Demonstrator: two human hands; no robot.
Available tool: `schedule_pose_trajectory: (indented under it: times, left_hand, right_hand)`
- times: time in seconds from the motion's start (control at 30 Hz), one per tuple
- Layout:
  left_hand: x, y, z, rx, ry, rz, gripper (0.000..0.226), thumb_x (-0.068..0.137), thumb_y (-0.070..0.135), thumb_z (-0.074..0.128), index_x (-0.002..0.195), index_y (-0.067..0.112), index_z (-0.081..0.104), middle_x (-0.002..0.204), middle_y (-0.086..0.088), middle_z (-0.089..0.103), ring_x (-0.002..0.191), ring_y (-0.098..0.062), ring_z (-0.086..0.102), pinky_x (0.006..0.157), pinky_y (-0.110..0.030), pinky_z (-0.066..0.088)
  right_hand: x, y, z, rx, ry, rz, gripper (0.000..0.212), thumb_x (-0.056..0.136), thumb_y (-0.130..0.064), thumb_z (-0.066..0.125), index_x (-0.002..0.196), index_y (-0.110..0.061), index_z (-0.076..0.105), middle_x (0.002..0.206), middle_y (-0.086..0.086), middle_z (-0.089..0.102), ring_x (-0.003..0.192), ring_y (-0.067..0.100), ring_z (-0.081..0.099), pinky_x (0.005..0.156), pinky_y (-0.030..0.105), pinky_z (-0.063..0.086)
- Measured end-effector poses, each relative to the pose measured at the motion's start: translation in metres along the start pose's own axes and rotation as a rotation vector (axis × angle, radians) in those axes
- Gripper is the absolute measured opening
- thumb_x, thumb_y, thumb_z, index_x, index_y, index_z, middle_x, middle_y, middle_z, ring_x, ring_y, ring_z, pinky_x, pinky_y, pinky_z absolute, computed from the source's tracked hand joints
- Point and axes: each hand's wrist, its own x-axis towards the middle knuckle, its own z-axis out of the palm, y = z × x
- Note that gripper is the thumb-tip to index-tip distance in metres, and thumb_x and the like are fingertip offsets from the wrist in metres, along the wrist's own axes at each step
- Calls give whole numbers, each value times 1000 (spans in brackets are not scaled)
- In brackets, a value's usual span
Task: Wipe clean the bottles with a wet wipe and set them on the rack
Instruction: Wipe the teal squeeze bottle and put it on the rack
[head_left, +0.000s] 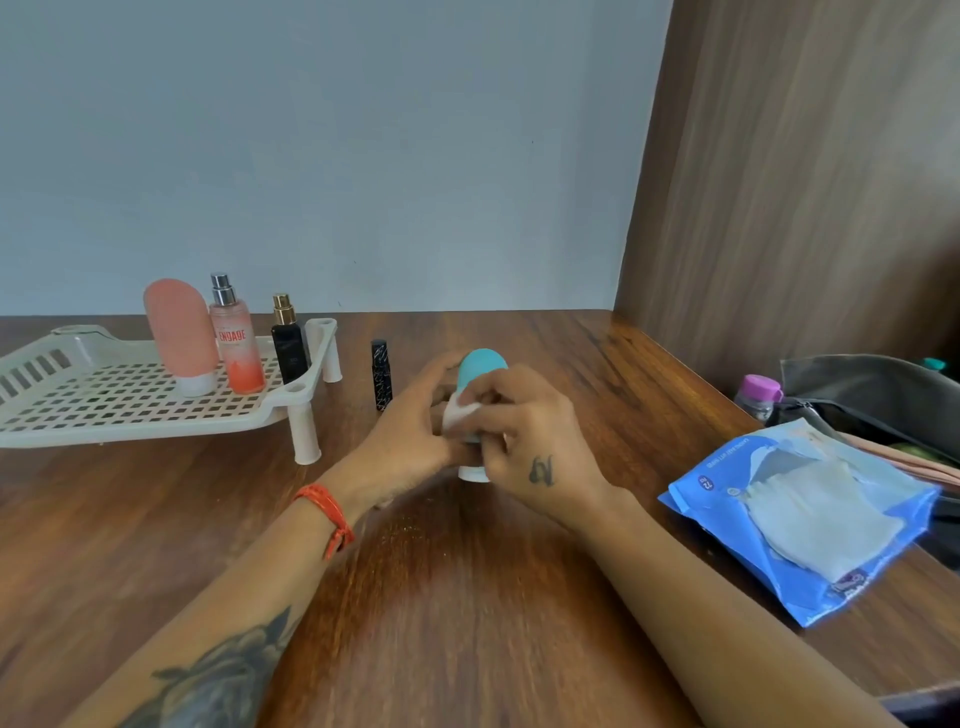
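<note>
A teal squeeze bottle (480, 368) stands cap-down on the wooden table (467, 597) at the centre. My left hand (405, 431) grips its side. My right hand (530, 431) presses a white wet wipe (456, 415) against the bottle's front. On the white perforated rack (104, 405) at the left stand a pink squeeze bottle (182, 338), a pink spray bottle (236, 343) and a black spray bottle (288, 345). A slim black tube (381, 374) stands on the table between the rack and my hands.
A blue wet-wipe pack (810, 525) with a wipe pulled out lies at the right. Behind it sit a grey pouch (872, 389) and a small bottle with a purple cap (759, 395). A wooden panel (805, 182) walls the right side.
</note>
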Motion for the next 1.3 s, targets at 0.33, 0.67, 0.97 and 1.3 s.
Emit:
schedule_pose_trajectory:
  times: [0.33,0.67,0.97,1.3]
  left_hand:
    - [1,-2,0,15,9,10,81,65,-6,77,126,33,41,115,1,60,99,-14,65,83,-30,55]
    - [3,-6,0,-4,15,-11,86,65,-8,76,131,31,38,118,0,58,103,-14,64,87,-33,54]
    - [5,-9,-3,22,-4,-42,92,64,-5,79,134,32,32,122,-3,59,102,-17,65,88,-37,54]
    - [5,-9,-2,52,-18,-39,109,56,-5,83,135,42,25,128,-1,50,108,-18,61,92,-34,51]
  right_hand:
    - [4,8,3,9,129,107,25,74,2,63,92,-12,73,91,4,66,86,15,61,78,20,48]
    - [-1,17,-4,49,113,184,24,72,3,66,90,-13,71,91,2,69,81,11,63,72,23,52]
    - [-4,19,-5,135,0,244,23,68,3,71,80,-15,75,86,0,71,78,6,64,71,22,55]
    - [-5,22,-5,136,-53,289,19,66,0,71,77,-15,75,83,-2,69,74,7,63,67,26,55]
